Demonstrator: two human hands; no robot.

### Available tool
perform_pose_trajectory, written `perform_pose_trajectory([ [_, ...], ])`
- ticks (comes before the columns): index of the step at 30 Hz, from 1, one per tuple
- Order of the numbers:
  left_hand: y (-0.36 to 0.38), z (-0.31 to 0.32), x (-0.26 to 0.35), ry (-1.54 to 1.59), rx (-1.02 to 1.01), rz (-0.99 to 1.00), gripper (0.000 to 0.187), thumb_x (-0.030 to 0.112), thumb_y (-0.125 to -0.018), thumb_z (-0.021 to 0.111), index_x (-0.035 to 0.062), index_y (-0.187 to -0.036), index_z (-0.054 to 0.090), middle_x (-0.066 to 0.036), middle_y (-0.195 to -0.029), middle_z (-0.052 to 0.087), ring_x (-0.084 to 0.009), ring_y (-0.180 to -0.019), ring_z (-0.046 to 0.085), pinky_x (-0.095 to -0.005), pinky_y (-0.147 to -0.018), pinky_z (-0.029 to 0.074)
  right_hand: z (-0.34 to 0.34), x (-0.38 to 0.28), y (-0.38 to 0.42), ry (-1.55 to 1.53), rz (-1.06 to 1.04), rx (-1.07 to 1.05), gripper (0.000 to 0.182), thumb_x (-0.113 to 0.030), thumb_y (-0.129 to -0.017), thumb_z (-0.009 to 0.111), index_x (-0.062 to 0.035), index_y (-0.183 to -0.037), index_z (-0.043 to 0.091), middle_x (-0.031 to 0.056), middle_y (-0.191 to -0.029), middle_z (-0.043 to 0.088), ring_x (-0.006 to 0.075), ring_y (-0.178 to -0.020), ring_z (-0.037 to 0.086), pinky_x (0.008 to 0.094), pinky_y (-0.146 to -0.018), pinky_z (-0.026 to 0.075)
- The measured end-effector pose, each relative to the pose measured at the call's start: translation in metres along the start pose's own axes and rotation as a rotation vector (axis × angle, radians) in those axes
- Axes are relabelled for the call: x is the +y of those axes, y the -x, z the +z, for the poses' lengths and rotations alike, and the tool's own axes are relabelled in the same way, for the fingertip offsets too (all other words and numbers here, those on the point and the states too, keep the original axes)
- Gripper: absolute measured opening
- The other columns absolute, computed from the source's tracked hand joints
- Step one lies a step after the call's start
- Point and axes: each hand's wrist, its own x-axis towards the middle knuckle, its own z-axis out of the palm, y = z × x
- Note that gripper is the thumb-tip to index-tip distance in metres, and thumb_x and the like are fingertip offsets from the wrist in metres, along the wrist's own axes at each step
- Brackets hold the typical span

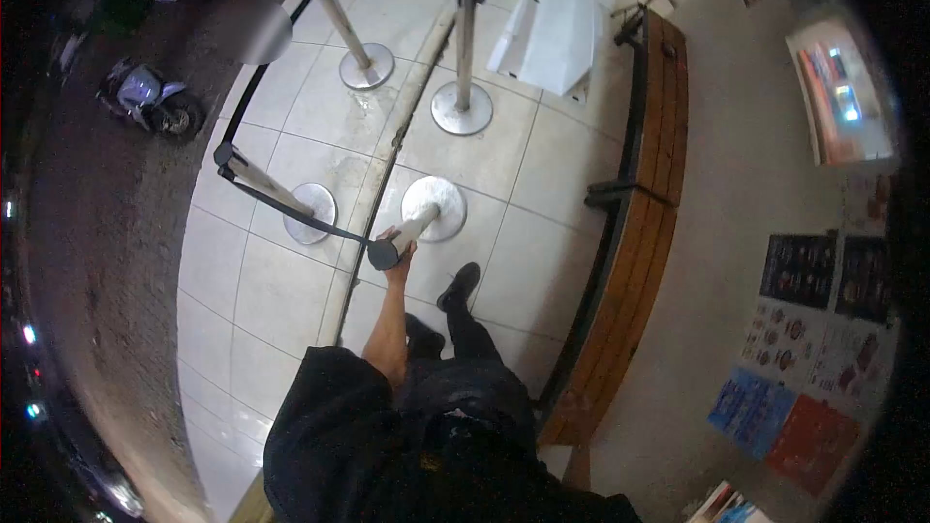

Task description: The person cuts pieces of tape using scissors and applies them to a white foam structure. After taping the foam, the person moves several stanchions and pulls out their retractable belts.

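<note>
My left hand (pixel 398 271) is wrapped around the upper part of a metal stanchion post (pixel 417 225), just under its black top (pixel 383 254). The post leans toward me, and its round silver base (pixel 448 205) is on the tiled floor. From its top, a black belt (pixel 308 218) runs left to another stanchion (pixel 257 177). My right forearm (pixel 578 470) hangs low beside the wooden bench (pixel 620 329); its hand blends into the brown there, and the fingers cannot be made out.
Two more stanchions (pixel 463 58) (pixel 344 29) stand farther ahead, joined by belt. White panels (pixel 552 24) lie beyond them at the right. A raised seam (pixel 392 150) crosses the tiles. Posters (pixel 799 339) cover the right wall; a scooter (pixel 150 102) stands on the road at left.
</note>
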Motion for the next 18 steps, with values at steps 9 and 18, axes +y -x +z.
perform_pose_trajectory([
  [9,0.020,-0.083,0.050,1.147,0.179,-0.684,0.056,0.002,-0.066,0.083,0.0027,-0.115,0.055,-0.013,-0.112,0.057,-0.0238,-0.101,0.057,-0.0370,-0.089,0.053,-0.002,0.090,0.028,0.105,0.242,-0.213,0.032,-0.029,-0.094,0.055,-0.0055,-0.116,0.053,0.0092,-0.095,0.061,0.0206,-0.082,0.060,0.0337,-0.071,0.050],
  [18,0.035,-0.076,0.147,-0.383,0.108,-0.597,0.071,0.012,-0.074,0.077,-0.0005,-0.133,0.039,-0.013,-0.128,0.051,-0.0264,-0.098,0.060,-0.0323,-0.068,0.055,-0.064,0.048,-0.116,0.048,0.237,-0.160,0.029,-0.026,-0.095,0.055,-0.0047,-0.114,0.054,0.0085,-0.096,0.060,0.0194,-0.080,0.059,0.0325,-0.072,0.050],
])
